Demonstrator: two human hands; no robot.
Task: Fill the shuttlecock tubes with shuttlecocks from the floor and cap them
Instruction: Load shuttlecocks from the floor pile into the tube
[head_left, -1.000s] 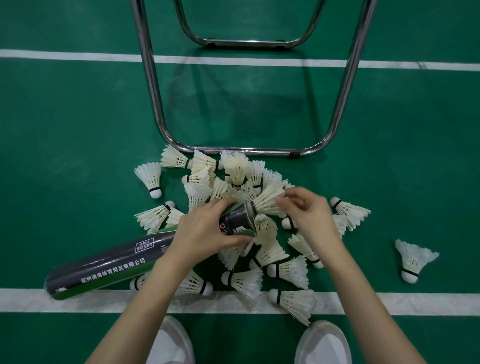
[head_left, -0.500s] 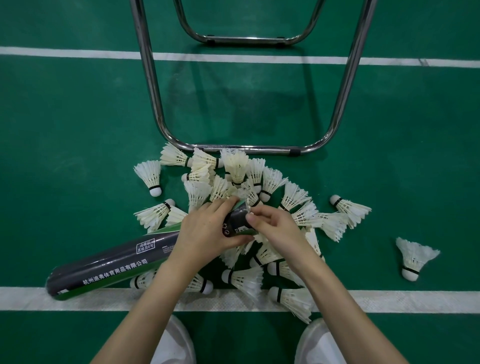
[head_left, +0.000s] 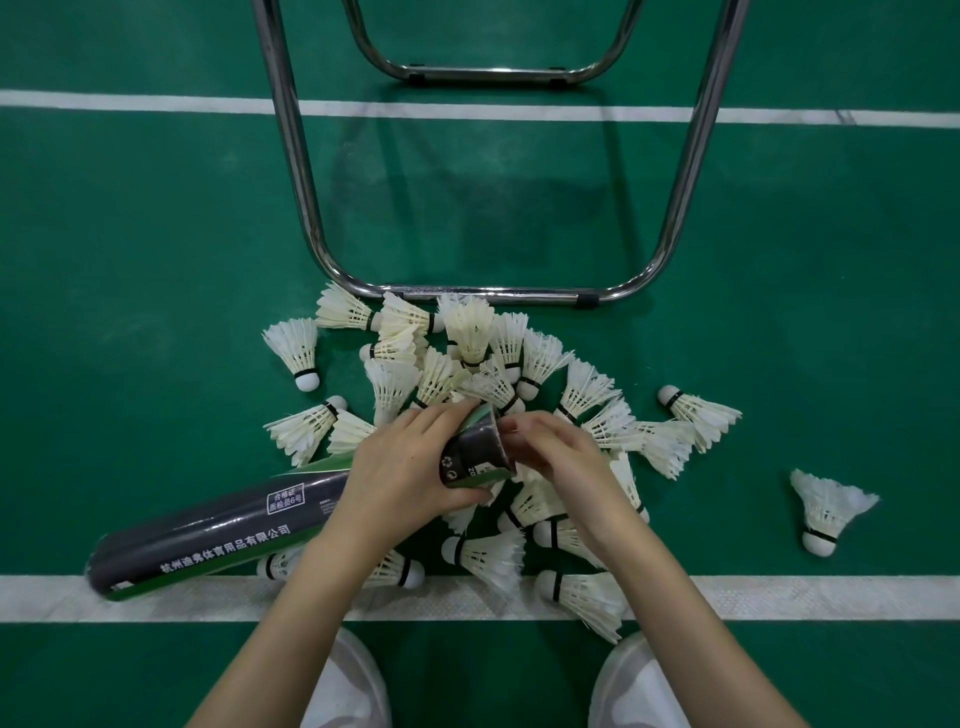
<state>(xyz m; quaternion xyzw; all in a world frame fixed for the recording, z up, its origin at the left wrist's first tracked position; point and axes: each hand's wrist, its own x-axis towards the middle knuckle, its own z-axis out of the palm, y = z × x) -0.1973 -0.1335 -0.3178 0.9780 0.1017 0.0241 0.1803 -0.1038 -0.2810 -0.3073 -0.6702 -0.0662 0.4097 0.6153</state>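
A long dark tube (head_left: 218, 530) with green trim and white print lies slanted across the floor, its open end raised toward the middle. My left hand (head_left: 410, 467) grips the tube just behind that open end. My right hand (head_left: 566, 457) is at the tube's mouth with its fingertips bunched at the rim; what they hold or press is hidden. A pile of white feather shuttlecocks (head_left: 467, 327) lies on the green floor around and under both hands. One shuttlecock (head_left: 826, 509) stands alone at the right.
A chrome tubular chair frame (head_left: 488, 296) rests on the floor just behind the pile. A white court line (head_left: 779, 597) runs across in front of my two white shoes (head_left: 353, 686). Another white line crosses farther back.
My right hand brought a shuttlecock to the tube's mouth and moved left against it; the shuttlecock is no longer visible. My left hand kept its grip on the tube.
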